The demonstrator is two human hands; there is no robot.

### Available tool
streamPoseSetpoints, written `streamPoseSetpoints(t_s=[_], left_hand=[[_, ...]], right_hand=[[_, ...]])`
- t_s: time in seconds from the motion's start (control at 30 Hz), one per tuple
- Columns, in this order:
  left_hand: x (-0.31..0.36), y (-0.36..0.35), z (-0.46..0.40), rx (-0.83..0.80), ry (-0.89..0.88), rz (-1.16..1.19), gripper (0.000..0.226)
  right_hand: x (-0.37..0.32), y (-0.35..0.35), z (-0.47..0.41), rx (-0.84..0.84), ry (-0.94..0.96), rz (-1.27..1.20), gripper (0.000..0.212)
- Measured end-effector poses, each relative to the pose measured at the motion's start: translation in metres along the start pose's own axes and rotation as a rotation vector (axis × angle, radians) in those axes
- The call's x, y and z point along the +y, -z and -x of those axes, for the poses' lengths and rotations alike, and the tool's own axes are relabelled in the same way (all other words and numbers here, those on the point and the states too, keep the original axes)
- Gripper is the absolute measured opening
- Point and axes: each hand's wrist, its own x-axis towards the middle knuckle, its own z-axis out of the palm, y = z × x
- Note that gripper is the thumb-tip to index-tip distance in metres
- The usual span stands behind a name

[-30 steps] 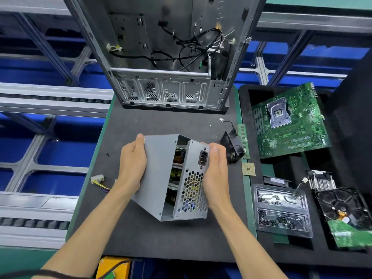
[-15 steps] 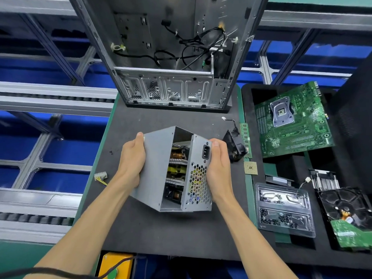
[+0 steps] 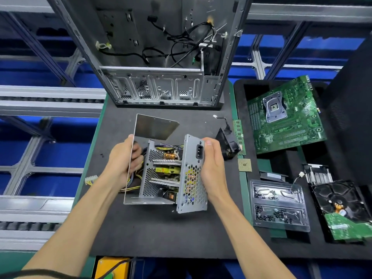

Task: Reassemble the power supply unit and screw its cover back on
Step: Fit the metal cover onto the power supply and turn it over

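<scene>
My left hand (image 3: 122,164) grips the bare grey sheet-metal cover (image 3: 141,133), swung open to the left; my right hand (image 3: 213,166) clasps the perforated grey power supply chassis (image 3: 191,178) — both over the mat's centre. I judge the cover must close rightwards over the exposed coils.

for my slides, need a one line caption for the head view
Left hand holds the cover ajar while the right hand grips the open power supply over the mat.

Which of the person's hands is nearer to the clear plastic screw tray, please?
Right. The right hand grips the power supply on the side facing the screw tray; the left hand holds the cover on the far side.
</scene>
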Motion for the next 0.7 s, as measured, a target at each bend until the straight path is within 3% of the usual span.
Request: streamPoseSetpoints(t_s=[0.13,0.27,0.4,0.53,0.7], left_hand=[[0.006,-0.007,0.001,0.045,-0.042,-0.041,0.047],[0.005,-0.007,-0.008,0.014,0.086,0.020,0.058],[-0.002,-0.005,-0.008,0.038,0.068,-0.070,0.071],[-0.001,-0.006,-0.004,0.066,0.077,-0.077,0.072],[0.002,-0.006,-0.002,0.047,0.092,-0.076,0.057]], right_hand=[[0.000,-0.001,-0.003,-0.008,-0.011,0.002,0.025],[0.000,0.001,-0.003,-0.010,-0.020,0.003,0.025],[-0.001,0.001,-0.004,-0.012,-0.035,-0.003,0.026],[-0.002,0.001,-0.006,-0.024,-0.033,-0.001,0.025],[-0.002,0.002,-0.007,-0.029,-0.032,-0.015,0.025]])
